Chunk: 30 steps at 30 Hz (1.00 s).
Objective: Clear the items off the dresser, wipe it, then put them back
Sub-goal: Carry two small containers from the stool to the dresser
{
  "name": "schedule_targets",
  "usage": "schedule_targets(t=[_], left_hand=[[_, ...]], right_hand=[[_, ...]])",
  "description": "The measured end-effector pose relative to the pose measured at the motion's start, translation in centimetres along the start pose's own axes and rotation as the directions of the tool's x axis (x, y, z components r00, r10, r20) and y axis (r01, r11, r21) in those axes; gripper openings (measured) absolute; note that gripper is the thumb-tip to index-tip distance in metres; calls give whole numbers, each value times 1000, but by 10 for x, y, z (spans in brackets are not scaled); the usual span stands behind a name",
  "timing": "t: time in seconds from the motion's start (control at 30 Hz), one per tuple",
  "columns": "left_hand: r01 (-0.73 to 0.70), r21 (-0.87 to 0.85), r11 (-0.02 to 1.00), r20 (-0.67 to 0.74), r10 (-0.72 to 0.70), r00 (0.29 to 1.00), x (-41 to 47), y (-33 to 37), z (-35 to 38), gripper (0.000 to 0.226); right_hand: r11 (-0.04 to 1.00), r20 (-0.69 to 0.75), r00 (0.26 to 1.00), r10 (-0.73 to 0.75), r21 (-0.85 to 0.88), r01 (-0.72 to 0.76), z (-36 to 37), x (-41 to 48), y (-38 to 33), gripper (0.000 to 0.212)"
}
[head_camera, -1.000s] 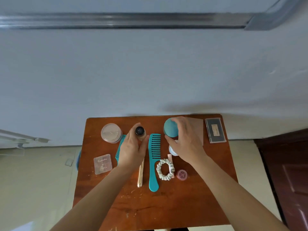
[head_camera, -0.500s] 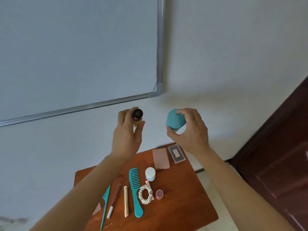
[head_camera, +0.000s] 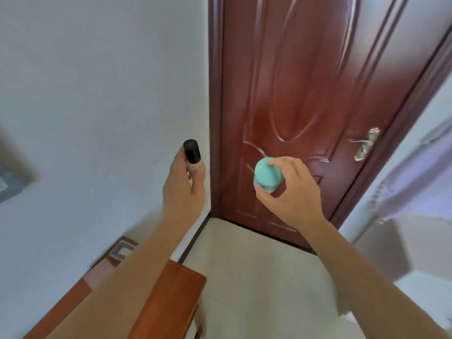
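Both hands have swung right since half a second ago, away from the reddish-brown wooden dresser surface and toward the dark red panelled door; the combs and scrunchie seen then are out of view. The left hand has a narrow grip, thumb and fingers curled round the small beige bottle with a black cylindrical cap, which is held upright with the cap clear above the fingertips. The right hand has a wider grip, fingers over the top and thumb beneath, wrapped round the round teal jar (its lid faces the camera). Both things are in the air, apart from each other, in front of the door and the corner of the white wall. Only the right end of the surface shows, at lower left under the left forearm, its corner beside the pale floor. A blurred dark-framed flat case and a pink flat piece lie on it by the wall. Open floor runs between the surface and the door, whose silver lever handle sits at right.
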<state>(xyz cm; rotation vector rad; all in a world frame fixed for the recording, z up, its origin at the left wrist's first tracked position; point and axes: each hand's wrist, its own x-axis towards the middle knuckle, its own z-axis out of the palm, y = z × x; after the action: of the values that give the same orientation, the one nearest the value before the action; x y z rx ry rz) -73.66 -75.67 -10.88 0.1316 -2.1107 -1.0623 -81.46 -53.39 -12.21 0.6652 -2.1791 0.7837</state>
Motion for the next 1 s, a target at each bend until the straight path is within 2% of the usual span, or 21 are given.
schedule_targets(t=[0.07, 0.3, 0.57, 0.7, 0.87, 1.0], left_hand=[[-36, -65, 997, 83, 41, 996, -5, 35, 48, 29], [-103, -282, 954, 307, 192, 932, -70, 168, 241, 43], [-69, -500, 863, 522, 364, 772, -174, 333, 429, 40], [-51, -540, 840, 574, 412, 708, -200, 385, 497, 36], [-32, -589, 807, 602, 465, 649, -218, 418, 591, 39], [-50, -624, 780, 613, 528, 587, -224, 442, 679, 38]], right_hand=[[995, -66, 995, 78, -61, -82, -47, -13, 39, 50], [907, -214, 925, 316, -217, -360, -224, -104, 189, 52], [756, -355, 815, 459, -327, -568, -400, -195, 325, 53], [705, -410, 767, 493, -329, -629, -450, -211, 377, 53], [603, -445, 706, 552, -372, -706, -478, -235, 453, 54], [548, -423, 697, 579, -430, -717, -498, -239, 524, 55]])
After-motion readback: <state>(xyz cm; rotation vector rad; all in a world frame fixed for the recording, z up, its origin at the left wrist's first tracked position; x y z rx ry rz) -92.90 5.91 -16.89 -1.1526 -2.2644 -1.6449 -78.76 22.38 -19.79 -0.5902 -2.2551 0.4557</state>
